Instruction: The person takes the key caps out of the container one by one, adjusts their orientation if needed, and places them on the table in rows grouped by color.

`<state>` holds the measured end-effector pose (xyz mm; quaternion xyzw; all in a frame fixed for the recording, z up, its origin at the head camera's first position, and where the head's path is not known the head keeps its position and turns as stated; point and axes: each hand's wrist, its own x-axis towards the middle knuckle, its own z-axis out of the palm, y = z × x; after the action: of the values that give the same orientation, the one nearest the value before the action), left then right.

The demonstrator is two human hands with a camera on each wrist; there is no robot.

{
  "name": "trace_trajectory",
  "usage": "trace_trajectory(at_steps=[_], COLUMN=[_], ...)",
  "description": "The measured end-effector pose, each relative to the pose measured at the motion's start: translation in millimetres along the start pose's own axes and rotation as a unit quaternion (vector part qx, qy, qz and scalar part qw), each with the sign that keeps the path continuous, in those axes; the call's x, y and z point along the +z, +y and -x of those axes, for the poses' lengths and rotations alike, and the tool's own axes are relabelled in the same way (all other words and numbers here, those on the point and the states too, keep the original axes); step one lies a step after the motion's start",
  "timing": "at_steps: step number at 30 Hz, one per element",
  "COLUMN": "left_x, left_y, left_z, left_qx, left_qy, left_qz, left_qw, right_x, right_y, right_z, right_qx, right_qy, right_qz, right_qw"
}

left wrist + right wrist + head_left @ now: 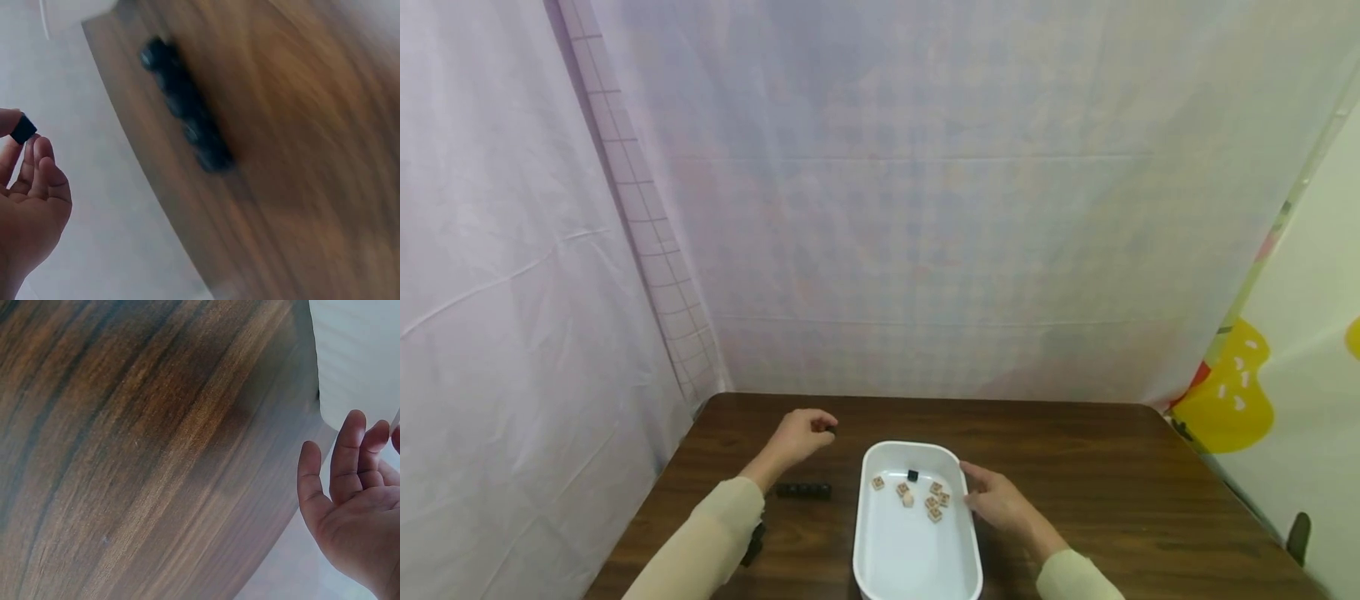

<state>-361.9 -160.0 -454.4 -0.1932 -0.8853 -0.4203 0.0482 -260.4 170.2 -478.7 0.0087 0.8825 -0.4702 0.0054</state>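
My left hand is raised over the table left of the white tray, pinching a small black cube between thumb and fingertips. Below that hand lies a row of black cubes, end to end on the wood. My right hand touches the right side of the white tray near its far corner, its fingers loosely bent in the right wrist view. Inside the tray, one black cube and several light cubes with brownish marks sit toward the far end.
More black pieces lie by the left sleeve, partly hidden by it. The dark wooden table ends at a pale hanging cloth behind, with another cloth along the left. A dark rounded object shows at the far right.
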Motion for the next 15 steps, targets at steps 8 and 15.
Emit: trace_trajectory(at_steps=[8,15], left_x=[-32.3,-42.5], left_y=[-36.3,-64.8], left_z=[26.6,45.1], left_qx=[-0.068,-0.08], left_qy=[0.019,0.018], left_qz=[-0.005,-0.031], left_qw=[0.9975,0.9961], right_x=[2.7,0.4], right_y=[-3.9,-5.8], right_z=[1.2,2.3], right_qx=[-0.008,-0.005], right_qy=[0.004,0.0], right_qz=[-0.006,0.018], right_qw=[1.0,1.0])
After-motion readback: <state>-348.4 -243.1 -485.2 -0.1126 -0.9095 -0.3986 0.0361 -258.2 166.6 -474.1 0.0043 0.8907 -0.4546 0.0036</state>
